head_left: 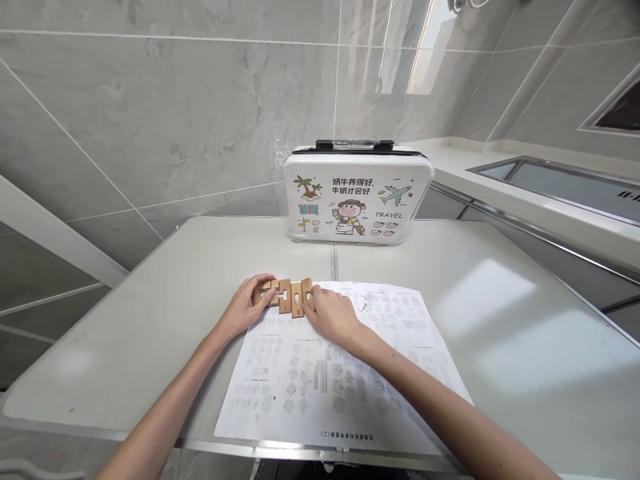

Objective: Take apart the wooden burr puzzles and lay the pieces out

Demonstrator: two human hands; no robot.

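Observation:
Several small wooden puzzle pieces [285, 295] with notches and slots sit side by side in a row at the far left part of a printed sheet [345, 393]. Two of them bear the printed numbers 1 and 2. My left hand [249, 301] is closed around the small blocks at the row's left end, its thumb on the near side. At the other end, my right hand [333, 312] grips a slotted piece [307, 288] between thumb and fingers. The fingers hide parts of the end pieces.
A white cartoon-printed case [357, 200] with a black handle stands at the back of the white folding table [140, 333], against a grey tiled wall [180, 120]. A counter [540, 180] with a dark glass panel lies to the right. The sheet reaches the table's front edge.

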